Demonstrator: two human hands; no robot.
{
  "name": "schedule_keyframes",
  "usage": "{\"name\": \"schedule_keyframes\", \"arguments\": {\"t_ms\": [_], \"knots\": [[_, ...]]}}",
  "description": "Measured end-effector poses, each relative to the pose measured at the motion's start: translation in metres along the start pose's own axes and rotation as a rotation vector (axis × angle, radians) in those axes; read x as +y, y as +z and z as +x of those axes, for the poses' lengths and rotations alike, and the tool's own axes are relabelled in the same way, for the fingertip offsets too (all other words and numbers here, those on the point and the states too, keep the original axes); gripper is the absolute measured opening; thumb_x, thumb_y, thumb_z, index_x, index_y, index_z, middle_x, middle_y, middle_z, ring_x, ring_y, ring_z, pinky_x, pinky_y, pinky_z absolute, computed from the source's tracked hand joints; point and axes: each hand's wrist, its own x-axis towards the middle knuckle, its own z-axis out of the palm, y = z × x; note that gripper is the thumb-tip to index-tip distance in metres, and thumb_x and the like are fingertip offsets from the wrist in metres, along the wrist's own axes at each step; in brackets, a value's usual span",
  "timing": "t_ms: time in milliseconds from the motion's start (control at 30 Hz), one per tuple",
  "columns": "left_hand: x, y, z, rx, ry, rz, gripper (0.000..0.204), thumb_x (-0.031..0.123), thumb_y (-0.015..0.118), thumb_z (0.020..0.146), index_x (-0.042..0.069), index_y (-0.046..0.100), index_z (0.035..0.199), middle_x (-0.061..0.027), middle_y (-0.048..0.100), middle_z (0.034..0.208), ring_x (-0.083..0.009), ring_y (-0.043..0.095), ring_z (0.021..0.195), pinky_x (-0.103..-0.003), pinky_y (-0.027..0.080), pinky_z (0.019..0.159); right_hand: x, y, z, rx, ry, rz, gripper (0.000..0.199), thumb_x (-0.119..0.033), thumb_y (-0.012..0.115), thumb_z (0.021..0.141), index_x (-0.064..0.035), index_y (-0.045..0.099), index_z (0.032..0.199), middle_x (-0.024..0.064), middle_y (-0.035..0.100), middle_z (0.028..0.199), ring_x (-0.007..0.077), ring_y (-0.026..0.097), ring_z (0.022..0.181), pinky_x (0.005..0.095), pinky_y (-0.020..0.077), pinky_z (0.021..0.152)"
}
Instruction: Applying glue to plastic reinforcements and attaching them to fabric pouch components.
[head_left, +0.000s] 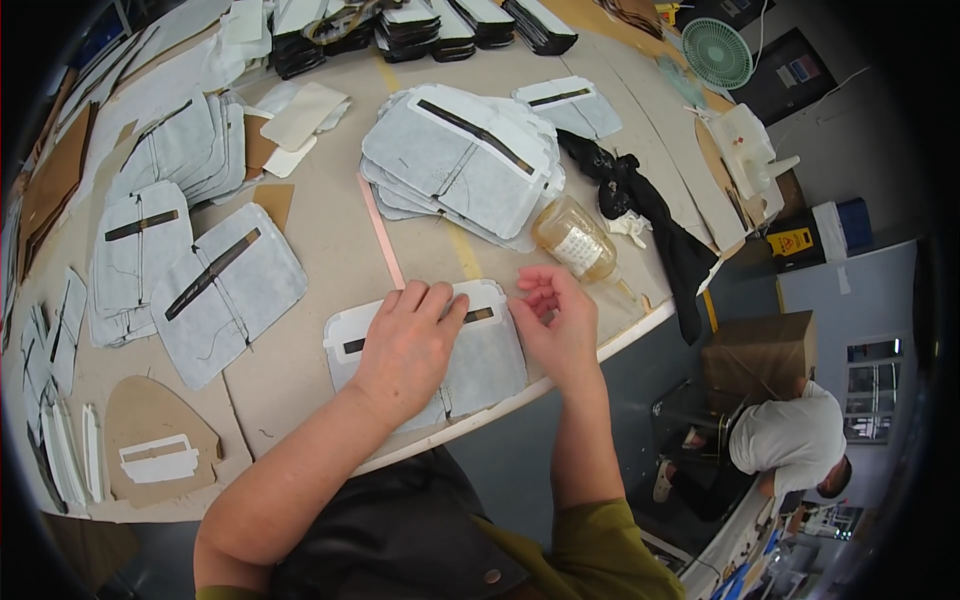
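A pale grey fabric panel (490, 365) lies on the table in front of me, with a white band along its top and a dark slot. My left hand (408, 345) rests palm down across the panel's upper part, fingers spread and pressing on it. At the panel's upper right corner, my right hand (556, 325) has its fingers curled toward the thumb. Whatever may be between those fingertips is too small to make out. Just beyond the right hand, a clear bottle (577, 240) with yellowish contents and a nozzle lies tilted.
A stack of similar panels (460, 165) stands beyond my hands; more panels (228, 290) lie left. A black cloth (655, 220) hangs over the right table edge. A brown card template (160, 470) lies near left. A person in a white shirt (785, 440) bends over at right.
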Motion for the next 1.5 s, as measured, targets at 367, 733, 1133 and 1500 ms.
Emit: {"name": "schedule_keyframes", "arguments": {"t_ms": [367,733,1133,1500], "knots": [[0.004,-0.001,0.000,0.017,-0.021,0.030,0.035,0.007,0.063,0.074,0.004,0.071,0.108,-0.0047,0.058,0.101,-0.0226,0.054,0.094,-0.035,0.047,0.080,-0.003,0.012,0.034,-0.171,0.055,0.056,0.020,0.003,0.069,0.082,-0.0008,0.068,0.101,0.0013,0.068,0.082,0.0063,0.060,0.073,0.0208,0.0492,0.066],[0.005,0.000,-0.001,0.007,-0.019,0.041,0.035,0.007,0.063,0.074,0.004,0.070,0.108,-0.0044,0.058,0.103,-0.0226,0.054,0.095,-0.035,0.047,0.081,0.006,0.014,0.028,-0.116,-0.097,0.035,0.021,0.002,0.069,0.080,-0.0022,0.068,0.100,0.0055,0.069,0.082,0.0128,0.065,0.073,0.0253,0.0528,0.068],[0.004,0.002,-0.002,0.024,-0.018,0.026,0.036,0.007,0.064,0.074,0.003,0.070,0.109,-0.0058,0.058,0.105,-0.0234,0.054,0.096,-0.035,0.047,0.082,0.003,0.006,-0.017,-0.072,0.004,0.168,0.026,0.005,0.069,0.082,-0.0041,0.065,0.107,0.0033,0.069,0.085,0.0088,0.063,0.075,0.0230,0.0510,0.067],[-0.002,0.001,-0.006,0.153,-0.061,-0.173,0.028,0.003,0.072,0.075,0.003,0.070,0.103,-0.0062,0.061,0.100,-0.0269,0.055,0.089,-0.035,0.047,0.080,0.003,0.011,-0.017,-0.047,-0.026,0.079,0.021,0.003,0.071,0.081,-0.0038,0.067,0.101,0.0064,0.069,0.084,0.0111,0.065,0.071,0.0236,0.0504,0.057]]}}
